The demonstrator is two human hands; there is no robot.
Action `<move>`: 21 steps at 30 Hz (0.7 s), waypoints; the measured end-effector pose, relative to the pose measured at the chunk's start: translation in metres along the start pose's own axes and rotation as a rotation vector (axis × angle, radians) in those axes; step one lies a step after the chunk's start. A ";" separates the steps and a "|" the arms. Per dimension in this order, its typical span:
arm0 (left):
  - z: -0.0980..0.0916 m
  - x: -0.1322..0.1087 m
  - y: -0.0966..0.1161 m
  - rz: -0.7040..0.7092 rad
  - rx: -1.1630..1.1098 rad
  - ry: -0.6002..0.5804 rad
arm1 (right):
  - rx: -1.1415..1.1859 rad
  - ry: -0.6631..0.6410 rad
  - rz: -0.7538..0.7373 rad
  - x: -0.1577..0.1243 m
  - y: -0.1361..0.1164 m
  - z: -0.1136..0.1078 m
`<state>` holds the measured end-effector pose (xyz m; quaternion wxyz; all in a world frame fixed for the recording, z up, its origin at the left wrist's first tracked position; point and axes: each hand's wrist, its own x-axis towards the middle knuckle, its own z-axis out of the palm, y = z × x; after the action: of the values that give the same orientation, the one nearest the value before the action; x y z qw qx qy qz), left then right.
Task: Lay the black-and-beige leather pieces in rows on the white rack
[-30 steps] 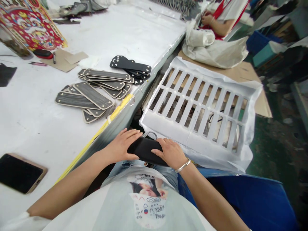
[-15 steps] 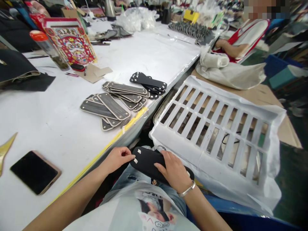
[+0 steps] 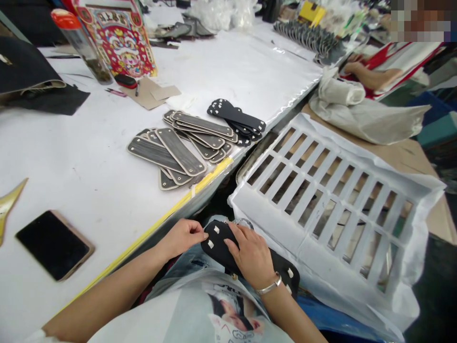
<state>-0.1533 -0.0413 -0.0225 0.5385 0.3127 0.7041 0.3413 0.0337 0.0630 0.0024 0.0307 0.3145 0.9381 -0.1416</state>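
Across my lap lies a long black rounded strip [image 3: 221, 252] with small white tabs near both ends. My left hand [image 3: 185, 238] pinches at its left end, fingertips on the edge beside one tab; whatever sits between those fingertips is too small to make out. Over the strip's middle, my right hand [image 3: 250, 257] grips it, thumb on the top face and fingers at the far edge. On the table, grey panels with pale edging [image 3: 178, 150] lie in overlapping heaps. Behind them sits a small stack of similar black strips [image 3: 237, 119] with white tabs.
A white slotted panel [image 3: 307, 243] stands to my right. A phone [image 3: 53, 245] lies on the white table [image 3: 96, 190] at left. Farther back are a red printed box [image 3: 123, 43], a clear jar with an orange lid [image 3: 84, 47] and a seated person's arm [image 3: 374, 76].
The view has shifted, so the table things appear moved. My right hand has slid a little left along the black strip, baring the tabs at its right end. The left hand stays at the left end.
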 end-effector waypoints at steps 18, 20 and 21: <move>-0.004 0.002 -0.006 0.108 0.033 -0.011 | -0.028 -0.116 0.099 0.021 -0.005 -0.001; -0.001 0.001 -0.012 0.116 -0.041 -0.025 | -0.052 -0.092 0.084 0.021 -0.007 0.001; 0.000 0.001 -0.014 0.126 -0.082 -0.036 | -0.069 -0.084 0.082 0.021 -0.008 0.001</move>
<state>-0.1541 -0.0489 -0.0346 0.5408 0.3401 0.6587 0.3974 0.0122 0.0686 0.0002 0.0865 0.3452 0.9267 -0.1210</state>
